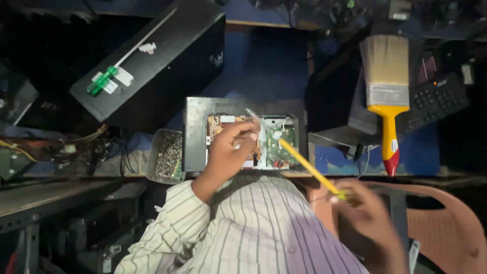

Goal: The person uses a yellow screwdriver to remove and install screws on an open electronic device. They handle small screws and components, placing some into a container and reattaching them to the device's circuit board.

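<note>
1. Where the opened device (195, 133) lies flat on the blue bench top (264, 66), its dark metal casing frames a cut-out that shows the circuit boards inside.
2. The left hand (229, 149) reaches in over that cut-out, fingers curled and pinched on a pale cable end (253, 117) near the brown board (218, 125); the sleeve behind it is cream with thin dark stripes.
3. The right hand (368, 213) is blurred, lower right, closed round the butt of a yellow-handled screwdriver (307, 167).
4. The screwdriver slants up and left, its tip resting at the green circuit board (279, 147) in the right half of the opening.
5. Just beside the casing's left edge stands a small tray of screws (165, 155), touching or nearly touching it.
6. A black flat case (172, 56) lies tilted at the upper left, with a green-handled tool (104, 80) resting on top of it.
7. To the right, a wide paintbrush (388, 96) with pale bristles, a metal band and a yellow-and-red handle lies over dark equipment, bristles pointing away from the person.
8. A black keypad (436, 101) sits just beside the brush, and a terracotta plastic chair (451, 223) fills the lower right corner.
</note>
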